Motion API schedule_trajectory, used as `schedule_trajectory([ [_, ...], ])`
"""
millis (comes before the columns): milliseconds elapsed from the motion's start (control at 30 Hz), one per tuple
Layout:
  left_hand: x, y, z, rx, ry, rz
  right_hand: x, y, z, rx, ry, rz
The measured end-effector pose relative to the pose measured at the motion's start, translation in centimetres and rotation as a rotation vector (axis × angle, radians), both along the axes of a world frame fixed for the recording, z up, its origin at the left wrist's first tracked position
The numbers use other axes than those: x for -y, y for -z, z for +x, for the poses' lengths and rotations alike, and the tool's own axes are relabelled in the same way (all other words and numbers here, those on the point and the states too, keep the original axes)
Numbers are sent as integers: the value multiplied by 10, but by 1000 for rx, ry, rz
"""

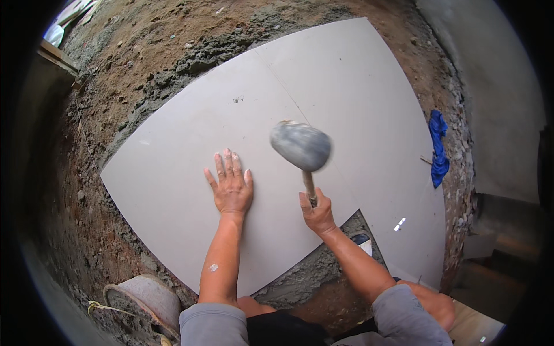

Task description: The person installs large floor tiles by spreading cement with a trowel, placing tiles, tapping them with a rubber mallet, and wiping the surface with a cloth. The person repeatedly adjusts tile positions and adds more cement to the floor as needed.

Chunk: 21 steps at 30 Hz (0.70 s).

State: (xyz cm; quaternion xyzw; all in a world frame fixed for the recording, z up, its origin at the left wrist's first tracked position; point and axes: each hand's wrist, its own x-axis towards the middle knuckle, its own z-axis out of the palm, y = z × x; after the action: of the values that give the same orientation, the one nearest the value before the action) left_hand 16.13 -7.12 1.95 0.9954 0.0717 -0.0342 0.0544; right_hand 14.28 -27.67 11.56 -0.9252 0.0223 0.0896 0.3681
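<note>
My left hand [232,187] lies flat on a large pale floor tile [173,155], its fingers stretched out. Beside it, my right hand [318,213] is wrapped round the wooden handle of a rubber mallet [301,145]. The mallet's dark grey head is raised over the tile and smeared by motion. A thin joint line separates this tile from a second pale tile [358,86] on the right. Wet grey mortar [306,277] shows past the near edge of the left tile, in front of my body.
A mortar-caked bucket [153,297] stands at the lower left, with a yellow cord on it. A crumpled blue cloth or plastic [438,149] lies along the right tile edge. Brown soil [144,46] borders the far side. A grey wall [490,86] rises at right; a string [85,135] runs at left.
</note>
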Motion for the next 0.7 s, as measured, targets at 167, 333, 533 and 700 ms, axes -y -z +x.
schedule_trajectory([
  [167,1,0,-2,-2,19,-26,7,-3,-12,-92,97,36],
  [333,2,0,-2,-5,28,-32,11,6,-24,-60,39,3],
  [533,1,0,-1,-7,24,-45,7,6,-26,-26,45,59],
  [700,1,0,-1,15,27,-42,8,8,-20,-3,31,-62],
])
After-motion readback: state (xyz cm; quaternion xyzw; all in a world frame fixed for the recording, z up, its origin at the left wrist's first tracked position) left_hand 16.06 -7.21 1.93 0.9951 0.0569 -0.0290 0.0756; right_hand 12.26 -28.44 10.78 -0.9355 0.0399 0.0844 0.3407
